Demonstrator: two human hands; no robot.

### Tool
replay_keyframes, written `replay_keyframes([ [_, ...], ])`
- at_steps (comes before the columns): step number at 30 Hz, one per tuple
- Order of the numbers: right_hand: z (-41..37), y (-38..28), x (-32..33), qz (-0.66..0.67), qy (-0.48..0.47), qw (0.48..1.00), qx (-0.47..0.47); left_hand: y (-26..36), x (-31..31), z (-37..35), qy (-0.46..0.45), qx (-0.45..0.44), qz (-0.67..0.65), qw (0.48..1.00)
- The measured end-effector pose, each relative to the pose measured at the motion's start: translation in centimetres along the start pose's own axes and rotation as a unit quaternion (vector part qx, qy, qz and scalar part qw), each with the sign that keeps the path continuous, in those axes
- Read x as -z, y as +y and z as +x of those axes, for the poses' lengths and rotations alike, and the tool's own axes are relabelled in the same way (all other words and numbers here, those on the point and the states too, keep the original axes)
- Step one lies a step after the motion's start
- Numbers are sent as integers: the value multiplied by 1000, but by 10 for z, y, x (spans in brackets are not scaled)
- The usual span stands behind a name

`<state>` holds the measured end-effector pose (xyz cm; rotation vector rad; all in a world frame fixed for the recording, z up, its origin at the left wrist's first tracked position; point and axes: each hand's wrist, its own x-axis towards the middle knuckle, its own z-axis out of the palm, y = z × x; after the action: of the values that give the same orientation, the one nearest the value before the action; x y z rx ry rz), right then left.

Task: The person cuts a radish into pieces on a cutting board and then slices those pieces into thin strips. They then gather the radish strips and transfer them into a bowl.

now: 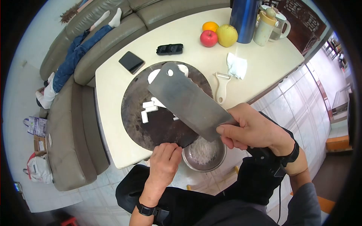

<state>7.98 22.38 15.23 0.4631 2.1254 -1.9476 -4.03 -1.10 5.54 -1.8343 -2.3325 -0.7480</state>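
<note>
My right hand is closed around the handle end of a broad cleaver, its blade held slantwise over a dark round chopping board. My left hand has its fingers curled on the board's near edge; its thumb is hidden. Several cut white blocks of a vegetable I cannot identify lie on the board. Larger white pieces show past the blade, which covers part of them. Below the board's near right edge, a metal bowl contains fine white shreds.
On the cream table are a phone, a black object, a peeler, a white cloth, fruit, a blue flask and jugs. A person lies on the sofa.
</note>
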Motion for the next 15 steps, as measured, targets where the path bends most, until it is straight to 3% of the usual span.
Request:
replay_keyframes([
  [1, 0, 0, 1, -4, 1, 1000, 4, 2, 0, -1, 5, -2, 3, 1000],
  [3, 0, 0, 2, 42, -15, 999, 9, 10, 0, -3, 30, 205, -212, 955],
  [4, 1, 1, 2, 37, -15, 999, 13, 11, 1, 3, 37, 203, -211, 956],
  [5, 2, 4, 1, 80, -31, 996, 5, 13, 5, 12, 79, 311, -412, 853],
  [6, 3, 6, -1, 123, -47, 991, -3, 12, 8, 19, 115, 396, -588, 695],
  [7, 4, 8, -2, 117, -49, 992, -1, 9, 9, 22, 121, 394, -589, 695],
  [9, 6, 12, -5, 161, -86, 983, -11, 1, 8, 26, 130, 377, -763, 509],
  [11, 8, 15, -7, 161, -97, 982, -18, 7, 9, 35, 126, 355, -794, 477],
  [13, 9, 17, -9, 179, -95, 979, -20, 11, 11, 38, 112, 327, -842, 414],
  [15, 9, 18, -9, 172, -89, 981, -26, 11, 9, 39, 111, 314, -847, 414],
])
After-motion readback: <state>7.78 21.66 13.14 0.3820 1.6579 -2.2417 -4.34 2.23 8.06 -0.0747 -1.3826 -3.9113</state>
